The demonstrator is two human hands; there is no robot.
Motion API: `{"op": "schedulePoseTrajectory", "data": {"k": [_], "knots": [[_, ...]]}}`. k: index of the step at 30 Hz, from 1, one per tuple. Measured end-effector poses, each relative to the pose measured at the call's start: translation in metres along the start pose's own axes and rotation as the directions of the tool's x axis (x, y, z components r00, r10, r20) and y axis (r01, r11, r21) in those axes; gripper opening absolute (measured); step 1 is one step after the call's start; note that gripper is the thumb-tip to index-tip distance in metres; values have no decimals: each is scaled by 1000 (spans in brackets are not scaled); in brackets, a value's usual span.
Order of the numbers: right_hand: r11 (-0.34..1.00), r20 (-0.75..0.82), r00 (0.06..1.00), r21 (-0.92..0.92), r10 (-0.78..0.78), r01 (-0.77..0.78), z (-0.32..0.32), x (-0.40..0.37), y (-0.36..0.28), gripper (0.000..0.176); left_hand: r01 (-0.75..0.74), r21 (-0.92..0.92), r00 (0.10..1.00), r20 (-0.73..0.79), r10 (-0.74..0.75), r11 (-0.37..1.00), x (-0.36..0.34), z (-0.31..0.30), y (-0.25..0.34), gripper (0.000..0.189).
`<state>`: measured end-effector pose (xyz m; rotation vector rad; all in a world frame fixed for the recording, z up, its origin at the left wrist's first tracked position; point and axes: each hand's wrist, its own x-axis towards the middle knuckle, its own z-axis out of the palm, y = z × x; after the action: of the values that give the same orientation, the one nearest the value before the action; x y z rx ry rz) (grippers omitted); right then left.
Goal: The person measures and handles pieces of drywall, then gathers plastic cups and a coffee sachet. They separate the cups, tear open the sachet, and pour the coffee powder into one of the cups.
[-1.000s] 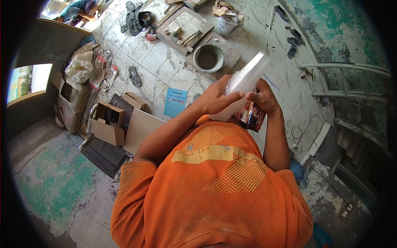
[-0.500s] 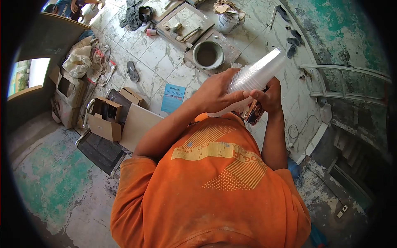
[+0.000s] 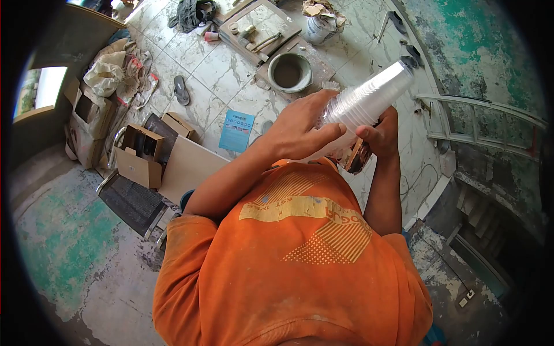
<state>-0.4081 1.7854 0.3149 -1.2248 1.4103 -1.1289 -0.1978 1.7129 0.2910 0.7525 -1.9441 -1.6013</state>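
Head view showed a person in an orange shirt [image 3: 288,242] with a stack of clear plastic cups [image 3: 369,92] between both hands, right of centre in the upper half of the frame, tilted toward the upper right. The left hand [image 3: 303,128] was closed on the lower part of the stack, thumb laid across it, other fingers mostly hidden. The right hand [image 3: 381,138] seemed clamped on a dark packet [image 3: 358,157] just below the cups, its thumb near them; whether that thumb touched them could not be told. Beyond, toward the top centre, a bucket [image 3: 307,76] stood near a blue leaflet [image 3: 236,131] at left of centre. The step in hand appeared to be handling cups and packet together; the next move called for a firm left hold, lest the nested cups slide apart.
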Motion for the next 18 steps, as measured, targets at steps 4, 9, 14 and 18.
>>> {"op": "schedulePoseTrajectory", "data": {"k": [4, 9, 14, 18], "knots": [[1000, -6, 1000, 28, 5, -5, 4, 0, -3, 81, 70, 6, 998, 1, -70, 998, -3, -3, 12, 73], [999, -13, 1000, 41, 8, -8, 4, 1, 0, 83, 107, 8, 994, -17, -107, 994, -5, -3, 18, 68], [999, -15, 1000, 49, -13, 14, 4, 1, -1, 82, 86, 23, 994, -67, -84, 996, -7, -2, 21, 66], [999, -25, 1000, 49, -13, 14, 5, 0, -6, 82, 84, 30, 995, -54, -83, 996, -7, -1, 21, 67]]}}
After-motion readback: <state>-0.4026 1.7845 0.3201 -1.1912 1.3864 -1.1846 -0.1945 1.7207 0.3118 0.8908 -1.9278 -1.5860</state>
